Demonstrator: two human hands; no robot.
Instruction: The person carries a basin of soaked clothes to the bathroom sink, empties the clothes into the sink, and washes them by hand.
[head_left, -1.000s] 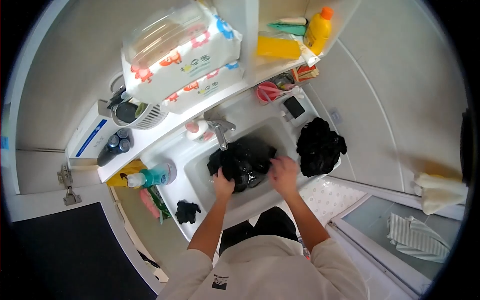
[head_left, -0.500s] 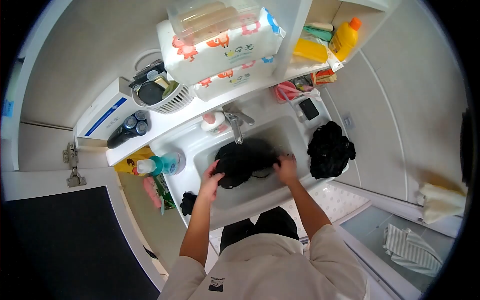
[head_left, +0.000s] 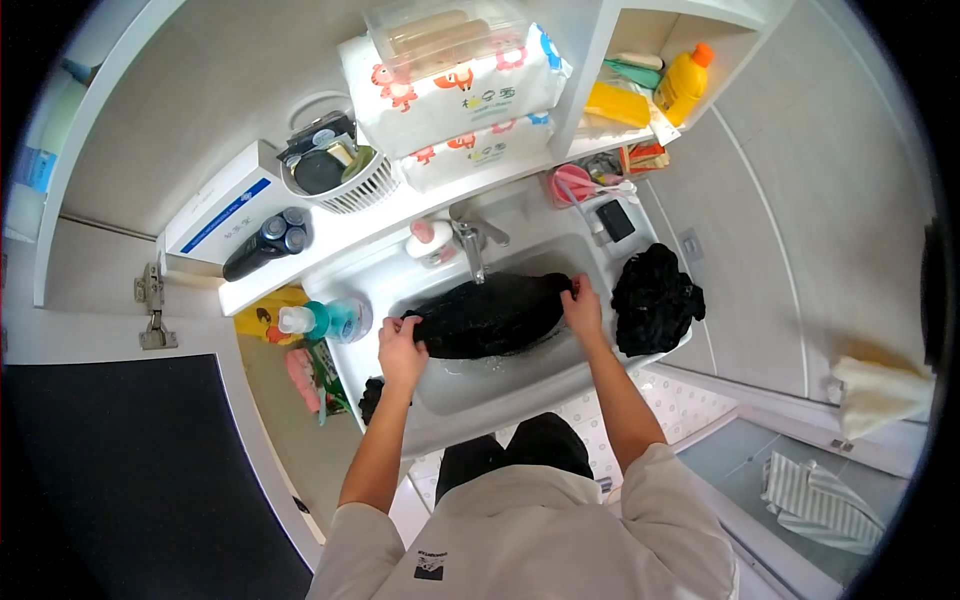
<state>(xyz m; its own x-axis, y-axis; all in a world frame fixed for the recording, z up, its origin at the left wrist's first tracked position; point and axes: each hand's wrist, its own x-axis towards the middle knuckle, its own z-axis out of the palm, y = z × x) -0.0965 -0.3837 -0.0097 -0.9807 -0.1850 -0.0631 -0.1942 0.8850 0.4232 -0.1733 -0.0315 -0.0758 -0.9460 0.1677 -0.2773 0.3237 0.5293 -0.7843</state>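
Observation:
A wet black cloth (head_left: 490, 318) is stretched out across the white sink (head_left: 470, 398), below the chrome faucet (head_left: 473, 250). Its left end is pinched in my left hand (head_left: 402, 352), over the sink's left side. My right hand (head_left: 582, 308) grips the other end near the right wall of the basin. What kind of garment or cloth it is, I cannot tell. A little water shows under its lower edge.
A bunched black cloth (head_left: 657, 300) lies on the sink's right rim, a smaller black one (head_left: 371, 400) on the left. Nearby stand a blue pump bottle (head_left: 340, 320), a soap bottle (head_left: 430, 242) and a pink cup (head_left: 571, 184). The shelf above holds a shaver (head_left: 265, 243) and a white basket (head_left: 358, 190).
The black cloth has gone from a bunched heap to a wide, stretched shape. My left hand has moved left and my right hand slightly up, both holding its ends.

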